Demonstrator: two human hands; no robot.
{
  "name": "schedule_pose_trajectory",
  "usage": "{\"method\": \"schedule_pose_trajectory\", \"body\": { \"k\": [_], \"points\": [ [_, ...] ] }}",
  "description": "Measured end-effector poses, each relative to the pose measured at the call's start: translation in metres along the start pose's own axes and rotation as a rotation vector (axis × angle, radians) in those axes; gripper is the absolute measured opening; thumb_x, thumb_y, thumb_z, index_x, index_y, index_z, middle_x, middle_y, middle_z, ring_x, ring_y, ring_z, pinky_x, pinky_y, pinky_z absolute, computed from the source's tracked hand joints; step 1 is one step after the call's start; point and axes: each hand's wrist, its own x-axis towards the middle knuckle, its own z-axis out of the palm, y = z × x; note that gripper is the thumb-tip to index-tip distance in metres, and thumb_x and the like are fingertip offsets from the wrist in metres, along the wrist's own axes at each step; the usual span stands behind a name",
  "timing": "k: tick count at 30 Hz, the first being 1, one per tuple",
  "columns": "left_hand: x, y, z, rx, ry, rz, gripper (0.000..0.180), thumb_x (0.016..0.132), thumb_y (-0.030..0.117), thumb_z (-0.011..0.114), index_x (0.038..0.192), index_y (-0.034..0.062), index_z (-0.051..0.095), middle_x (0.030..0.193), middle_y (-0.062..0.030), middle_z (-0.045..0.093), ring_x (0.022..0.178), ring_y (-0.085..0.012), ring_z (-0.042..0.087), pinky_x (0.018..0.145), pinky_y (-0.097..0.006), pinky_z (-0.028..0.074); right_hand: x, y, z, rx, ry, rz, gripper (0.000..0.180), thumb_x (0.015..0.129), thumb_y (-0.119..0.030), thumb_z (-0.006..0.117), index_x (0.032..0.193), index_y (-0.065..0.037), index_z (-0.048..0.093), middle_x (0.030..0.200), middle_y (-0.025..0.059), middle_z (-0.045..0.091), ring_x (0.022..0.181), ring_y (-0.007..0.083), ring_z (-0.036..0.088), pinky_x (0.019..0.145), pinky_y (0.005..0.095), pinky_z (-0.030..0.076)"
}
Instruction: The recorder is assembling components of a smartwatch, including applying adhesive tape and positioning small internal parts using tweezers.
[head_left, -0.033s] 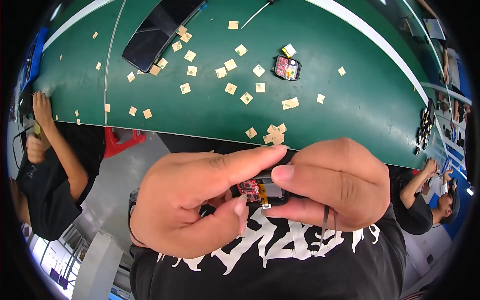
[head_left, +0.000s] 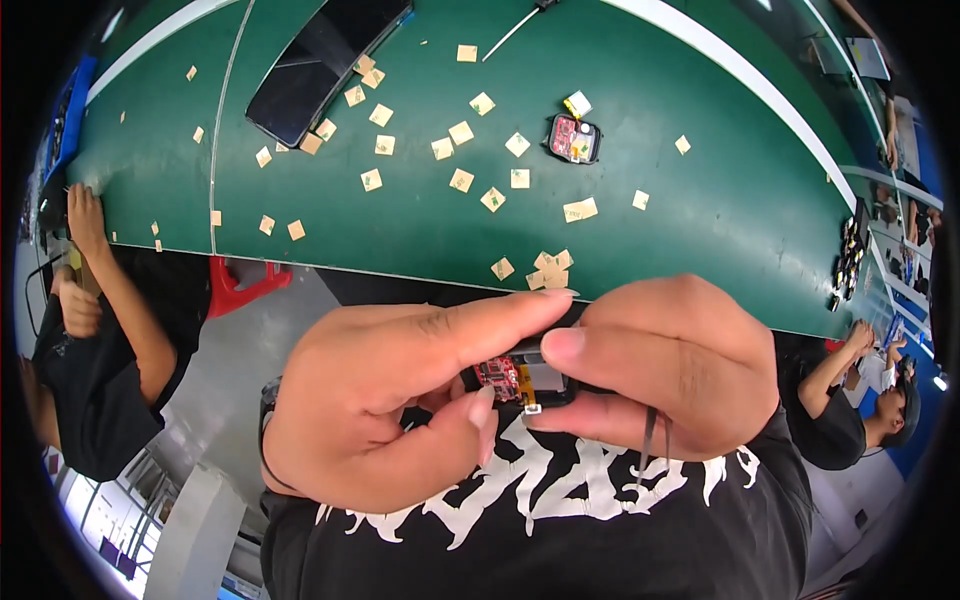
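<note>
Between my two hands, just off the table's near edge, is a small black device casing (head_left: pixel 556 395) whose inside faces up. A red circuit board (head_left: pixel 499 377) shows at its left, and a yellow flat cable (head_left: pixel 526 384) with a white connector end hangs over its lower rim. My left hand (head_left: pixel 390 400) is closed on the left side, thumb at the board's lower edge and forefinger stretched along the top. My right hand (head_left: pixel 670 370) grips the right end between thumb and fingers. Thin dark strips (head_left: pixel 650 435) hang below the right hand. The casing's underside is hidden.
On the green table (head_left: pixel 350 225) lie several tan adhesive squares (head_left: pixel 461 131), a second opened device (head_left: pixel 574 139), a black smartphone-like slab (head_left: pixel 320 70) and a screwdriver (head_left: pixel 515 32). Black parts (head_left: pixel 850 260) sit at the right edge. Co-workers sit at left (head_left: pixel 120 340) and right (head_left: pixel 840 400). A red stool (head_left: pixel 240 285) stands left.
My hands and the device stay almost still, with only a tiny shift. At the left, the co-worker's lower hand has moved slightly.
</note>
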Motion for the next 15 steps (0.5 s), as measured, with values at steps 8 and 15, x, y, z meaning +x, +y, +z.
{"method": "schedule_pose_trajectory", "body": {
  "k": [8,15],
  "points": [
    [0.043,-0.043,-0.037,0.026,0.525,-0.211,0.051,0.099,0.0,0.06,0.148,-0.0071,0.048,0.11,-0.0164,0.071,0.071,-0.01,0.063,0.062,-0.024,0.053,-0.02,0.041,-0.017,-0.269,-0.036,0.686,0.057,0.08,-0.019,0.087,0.13,-0.005,0.064,0.116,0.0141,0.063,0.087,0.0301,0.067,0.071,0.0372,0.057],
    [0.126,-0.058,-0.091,1.164,0.602,0.219,0.024,0.097,0.004,0.063,0.12,-0.0016,0.057,0.087,-0.0181,0.069,0.076,-0.0333,0.067,0.067,-0.04,0.053,-0.019,0.084,0.011,-0.484,-0.013,0.71,0.06,0.084,-0.025,0.082,0.137,-0.008,0.058,0.113,0.0128,0.059,0.088,0.0328,0.068,0.073,0.0435,0.057]
  ]
}}
